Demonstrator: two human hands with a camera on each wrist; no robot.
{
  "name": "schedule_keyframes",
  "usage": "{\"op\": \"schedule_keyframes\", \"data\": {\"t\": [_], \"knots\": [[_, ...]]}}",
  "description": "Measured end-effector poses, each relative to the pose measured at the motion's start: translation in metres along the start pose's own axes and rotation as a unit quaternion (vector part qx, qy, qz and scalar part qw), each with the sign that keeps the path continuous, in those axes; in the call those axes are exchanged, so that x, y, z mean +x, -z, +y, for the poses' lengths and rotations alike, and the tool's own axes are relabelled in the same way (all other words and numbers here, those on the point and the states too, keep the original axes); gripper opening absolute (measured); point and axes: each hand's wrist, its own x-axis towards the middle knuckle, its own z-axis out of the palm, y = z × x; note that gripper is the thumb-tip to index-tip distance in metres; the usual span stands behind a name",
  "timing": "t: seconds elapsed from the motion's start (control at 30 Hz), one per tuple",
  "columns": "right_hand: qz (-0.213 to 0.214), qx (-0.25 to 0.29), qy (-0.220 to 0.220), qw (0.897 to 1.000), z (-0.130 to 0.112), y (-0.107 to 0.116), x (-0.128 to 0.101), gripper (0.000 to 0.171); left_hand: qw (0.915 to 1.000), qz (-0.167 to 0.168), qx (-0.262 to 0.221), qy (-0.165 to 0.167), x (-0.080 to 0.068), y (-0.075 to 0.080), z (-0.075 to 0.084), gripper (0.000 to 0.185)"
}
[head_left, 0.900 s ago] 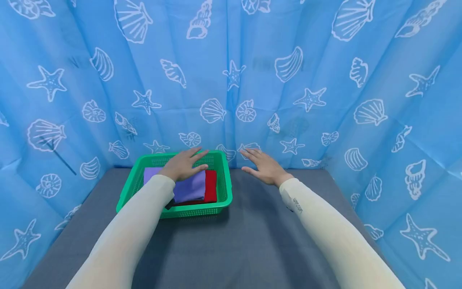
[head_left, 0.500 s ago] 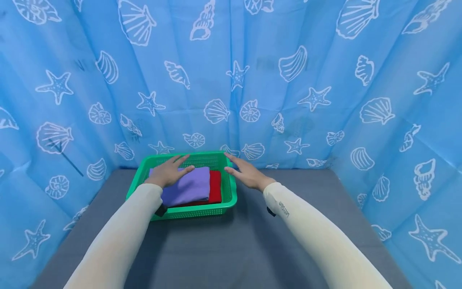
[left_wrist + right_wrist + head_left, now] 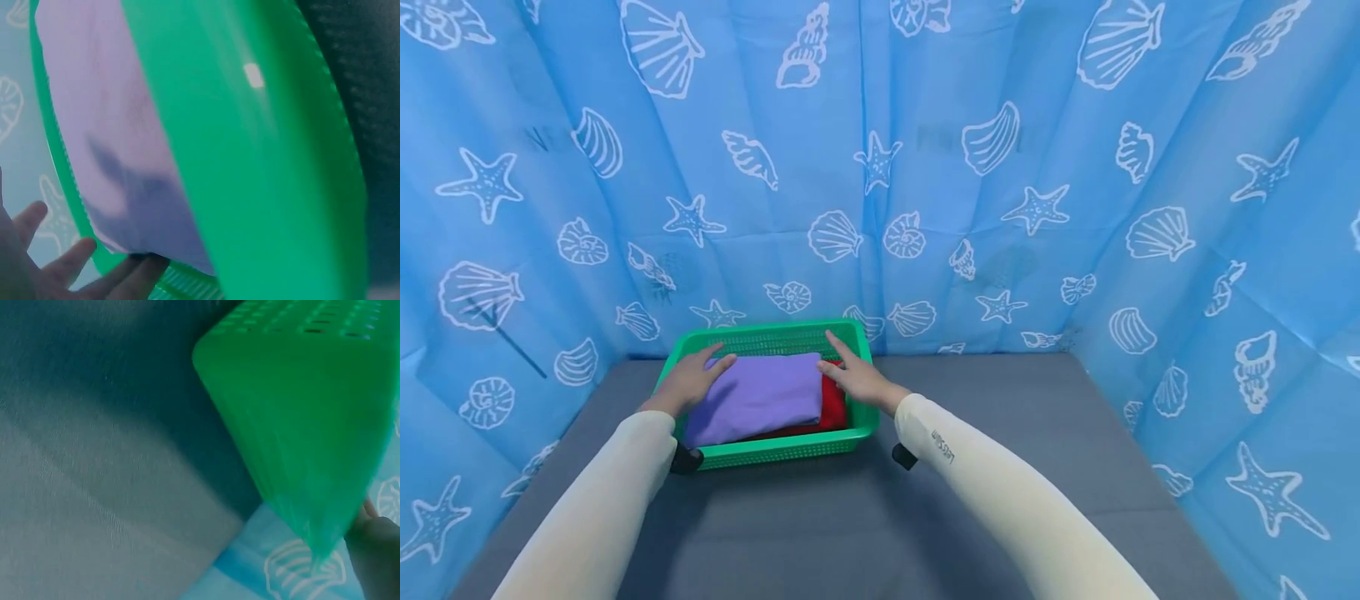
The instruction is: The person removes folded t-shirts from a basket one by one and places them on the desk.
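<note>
Green basket [image 3: 857, 421] sits near the counter's [image 3: 970, 500] far edge, left of centre, w/ a purple cloth [image 3: 756, 396] folded on top of a red cloth [image 3: 833, 402]. Left hand [image 3: 688, 382] lies flat, fingers straight, on the purple cloth's left edge. Right hand [image 3: 859, 379] is open too, fingers straight over the cloths' right side, by the basket's right rim.

We face a blue curtain [image 3: 925, 167] printed with white shells and starfish, hanging in soft folds on the left, far and right sides. Below it lies our worktop [image 3: 1000, 433], covered in plain grey cloth. The light is even, with faint shadows along the far edge.
</note>
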Motion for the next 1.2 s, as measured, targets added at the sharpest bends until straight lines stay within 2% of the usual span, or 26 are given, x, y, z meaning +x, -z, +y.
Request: {"op": "schedule_keyframes", "data": {"t": [0.13,0.3,0.43,0.57,0.73,0.87,1.1,1.2], "knots": [[-0.007,0.083,-0.019,0.996,0.0,-0.011,0.004,0.068,0.999,0.004,-0.044,-0.005,-0.004,-0.003,-0.008,0.077],[-0.014,0.207,-0.059,0.976,0.003,-0.023,0.009,0.071,0.9971,-0.001,-0.076,0.013,-0.006,-0.012,-0.02,0.081],[-0.01,0.257,-0.084,0.963,0.008,-0.033,0.015,0.073,0.9947,-0.008,-0.1,0.022,-0.01,-0.019,-0.029,0.087],[-0.003,0.272,-0.099,0.957,0.014,-0.041,0.019,0.075,0.9913,-0.022,-0.126,0.032,-0.012,-0.025,-0.032,0.09],[0.004,0.26,-0.108,0.96,0.018,-0.046,0.024,0.075,0.9852,-0.026,-0.164,0.042,-0.009,-0.033,-0.038,0.088],[0.006,0.262,-0.108,0.959,0.021,-0.046,0.03,0.078,0.9804,-0.019,-0.193,0.037,-0.006,-0.035,-0.042,0.089],[-0.009,0.271,-0.107,0.957,0.019,-0.047,0.037,0.087,0.9773,-0.002,-0.208,0.039,-0.001,-0.035,-0.044,0.084],[-0.015,0.261,-0.106,0.959,0.019,-0.047,0.039,0.089,0.9752,0.006,-0.217,0.045,0.0,-0.036,-0.044,0.082]]}}
